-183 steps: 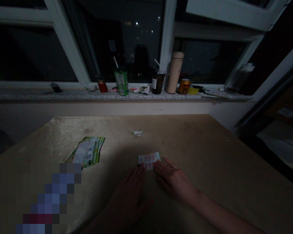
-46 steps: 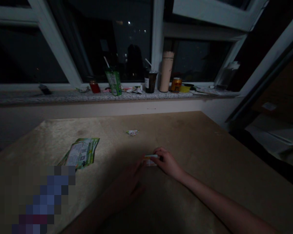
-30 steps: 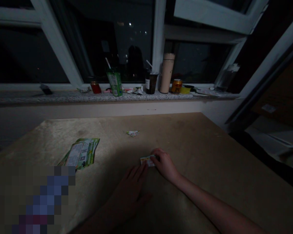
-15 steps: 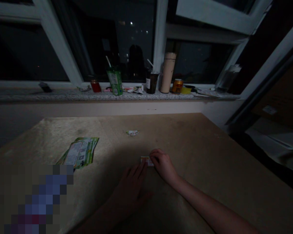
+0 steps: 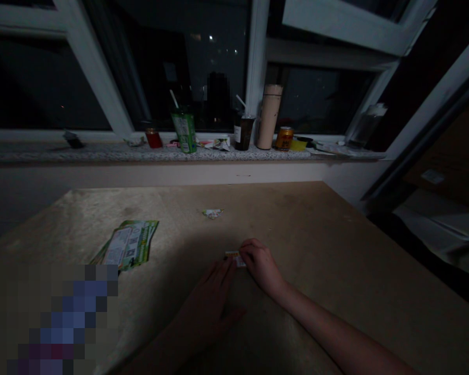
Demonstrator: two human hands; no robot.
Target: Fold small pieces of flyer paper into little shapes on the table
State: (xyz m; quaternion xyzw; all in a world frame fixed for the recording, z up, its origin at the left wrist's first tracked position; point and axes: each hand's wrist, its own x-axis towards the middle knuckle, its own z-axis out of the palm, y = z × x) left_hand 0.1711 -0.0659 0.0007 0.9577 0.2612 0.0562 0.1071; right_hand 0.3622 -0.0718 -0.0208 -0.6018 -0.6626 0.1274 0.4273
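Foreground, lower centre of the frame: left hand (image 5: 209,297) laid palm down on the tabletop (image 5: 308,224), fingers straight and close together, gripping nothing, tips over the left part of the small printed slip (image 5: 241,262). Just beside, right hand (image 5: 261,263) curled, fingertips drawn in at the slip's right end; pinch or mere press, impossible to tell. Slip just below the middle of the frame, nearly flat, partly hidden under both hands. Step in hand, apparently: folding or creasing. To do well: pin firmly with the left fingertips, line up edges before pressing, then run the right fingertips along the fold with slow, even force. Mind the slick-looking surface, likely to slide or spring open if released too soon.

Against the frame from six seconds back: less of the slip's face on show, right hand curled instead of flat and outstretched, left hand much as before. Farther off, no rearrangement of the green sachets (image 5: 140,245) at left, the triangular scrap (image 5: 212,213) above the hands, or the green cup (image 5: 184,133) on the windowsill (image 5: 113,153) at upper centre; only slight drift of view.
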